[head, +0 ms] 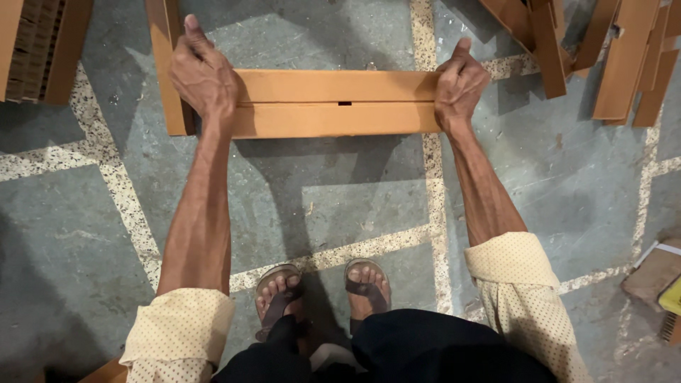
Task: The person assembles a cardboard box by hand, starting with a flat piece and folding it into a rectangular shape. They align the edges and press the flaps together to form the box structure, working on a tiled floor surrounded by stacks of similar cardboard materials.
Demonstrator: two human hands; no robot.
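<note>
Bare grey stone floor point(340, 191) is lying open below the folded brown cardboard panel point(333, 103); stacked brown cardboard pieces point(603, 50) are crowding the upper right.

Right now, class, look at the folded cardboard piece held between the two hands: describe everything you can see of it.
The cardboard piece is plain brown and looks corrugated, folded into a long flat strip lying crosswise above the grey stone floor. A seam with a small dark slot at its middle runs along it. The left hand grips its left end, where another flap turns away; the right hand grips its right end. It casts a shadow below.
</note>
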